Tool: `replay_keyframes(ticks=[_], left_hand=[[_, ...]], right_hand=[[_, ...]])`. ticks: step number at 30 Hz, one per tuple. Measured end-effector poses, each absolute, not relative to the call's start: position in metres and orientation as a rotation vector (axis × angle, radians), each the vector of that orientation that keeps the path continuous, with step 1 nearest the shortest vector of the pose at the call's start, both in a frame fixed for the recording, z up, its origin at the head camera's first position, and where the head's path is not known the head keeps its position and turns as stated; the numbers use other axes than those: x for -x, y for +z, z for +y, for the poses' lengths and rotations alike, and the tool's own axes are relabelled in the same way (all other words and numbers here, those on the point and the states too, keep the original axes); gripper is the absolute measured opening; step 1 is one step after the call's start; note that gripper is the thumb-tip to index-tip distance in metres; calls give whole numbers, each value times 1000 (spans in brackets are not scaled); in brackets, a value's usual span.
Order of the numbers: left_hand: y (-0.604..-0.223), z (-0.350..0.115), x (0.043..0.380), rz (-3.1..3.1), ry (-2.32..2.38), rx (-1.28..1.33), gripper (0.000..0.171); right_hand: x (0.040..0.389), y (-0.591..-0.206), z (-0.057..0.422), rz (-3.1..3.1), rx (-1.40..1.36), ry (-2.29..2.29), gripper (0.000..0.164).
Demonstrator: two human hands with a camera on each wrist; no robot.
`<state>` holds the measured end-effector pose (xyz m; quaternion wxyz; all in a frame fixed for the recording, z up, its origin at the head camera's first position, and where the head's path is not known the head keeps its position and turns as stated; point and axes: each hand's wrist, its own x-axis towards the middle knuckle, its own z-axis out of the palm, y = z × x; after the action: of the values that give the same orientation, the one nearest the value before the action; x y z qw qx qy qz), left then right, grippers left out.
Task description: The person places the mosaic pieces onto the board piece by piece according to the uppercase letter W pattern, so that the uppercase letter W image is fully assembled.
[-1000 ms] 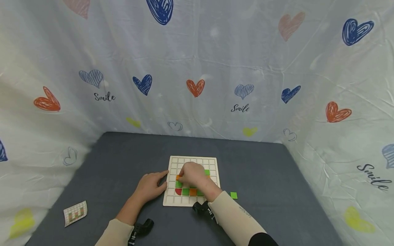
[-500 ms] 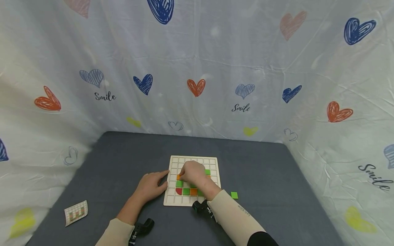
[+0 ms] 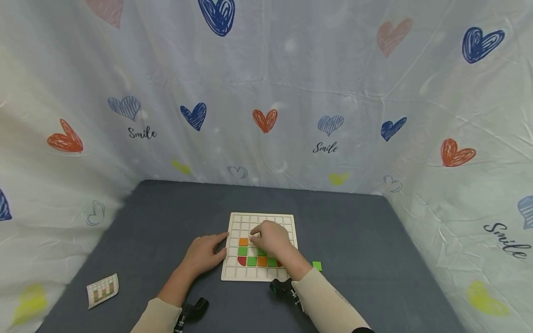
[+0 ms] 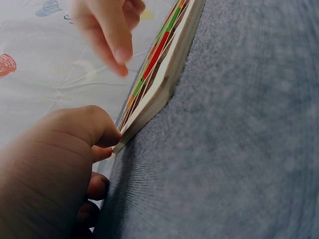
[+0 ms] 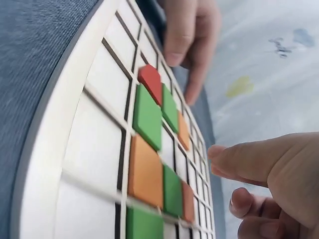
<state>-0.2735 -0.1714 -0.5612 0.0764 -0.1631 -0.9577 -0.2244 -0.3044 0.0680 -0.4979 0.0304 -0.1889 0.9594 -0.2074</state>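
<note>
A pale wooden grid board [image 3: 233, 274] lies on the table with red, green and orange tiles in its cells. My left hand [image 3: 201, 252] rests beside the board's left edge, thumb and fingertips against the side in the left wrist view. Over the middle of the board is my right hand [image 3: 272, 238], thumb and forefinger extended with no tile showing between them. An orange tile [image 3: 243, 242] sits just left of its fingertips, above a green tile [image 3: 242, 250] and a red rounded piece [image 3: 242, 261]. In the right wrist view, another orange tile [image 5: 145, 172] lies flat between green ones. The right hand hides some cells.
A loose green tile [image 3: 317, 266] lies on the dark tablecloth [image 3: 345, 231] right of the board, close to the right sleeve. At the far left is a small curled card [image 3: 102, 290] printed with a coloured grid pattern. A heart-printed curtain [image 3: 266, 157] surrounds the table.
My right hand has lifted off the orange tile at the left and moved slightly right, uncovering that tile and more of the lower row. My left hand has stayed at the board's edge.
</note>
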Motion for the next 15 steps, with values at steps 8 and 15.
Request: replay_keyframes(ticks=[8, 15], left_hand=[[-559, -171, 273, -2898, -658, 481, 52], [-558, -170, 274, -2917, -654, 476, 53]], right_hand=[[286, -488, 107, 2949, 578, -687, 24], [270, -483, 139, 2950, 622, -676, 25]])
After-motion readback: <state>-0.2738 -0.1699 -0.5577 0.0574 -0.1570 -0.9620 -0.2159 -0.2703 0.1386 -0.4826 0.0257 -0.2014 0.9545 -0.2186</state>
